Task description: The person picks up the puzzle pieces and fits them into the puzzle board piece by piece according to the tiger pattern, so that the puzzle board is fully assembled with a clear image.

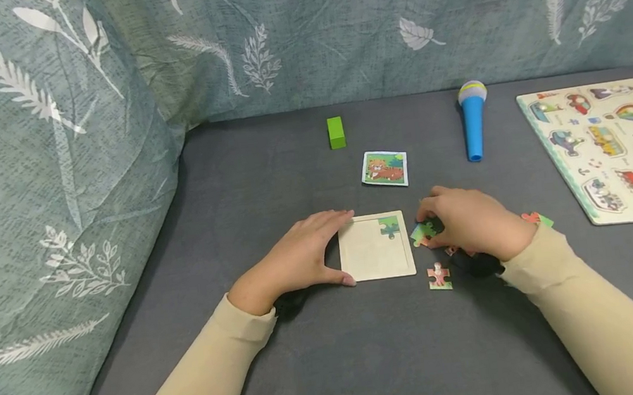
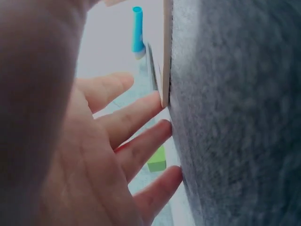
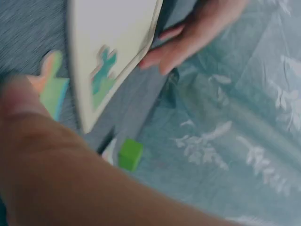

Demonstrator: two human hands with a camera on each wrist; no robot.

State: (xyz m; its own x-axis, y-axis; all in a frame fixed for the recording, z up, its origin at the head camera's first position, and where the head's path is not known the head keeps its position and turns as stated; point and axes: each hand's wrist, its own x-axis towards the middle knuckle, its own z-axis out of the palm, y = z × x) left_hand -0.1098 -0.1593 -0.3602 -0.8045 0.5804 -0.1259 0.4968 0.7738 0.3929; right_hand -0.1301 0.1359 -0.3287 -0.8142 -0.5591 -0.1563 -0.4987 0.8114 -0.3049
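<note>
A square wooden puzzle tray (image 1: 364, 253) lies flat on the table, with one green and teal jigsaw piece (image 1: 389, 225) in its upper right corner. My left hand (image 1: 299, 256) steadies the tray from its left side, fingers fairly straight, a fingertip at the tray's corner in the left wrist view. Just right of the tray, my right hand (image 1: 470, 221) pinches a green and orange jigsaw piece (image 1: 423, 233) between thumb and fingers. Below it sits a loose jigsaw piece (image 1: 439, 276) with a pinkish figure. Other pieces are partly hidden under the right hand.
Behind the tray is a small tiger picture card (image 1: 384, 168), with a green block (image 1: 336, 132) farther back. A blue toy microphone (image 1: 474, 122) stretches along the back right. At far right rests a large picture board (image 1: 609, 150). Leaf-patterned cloth (image 1: 302, 46) borders the table.
</note>
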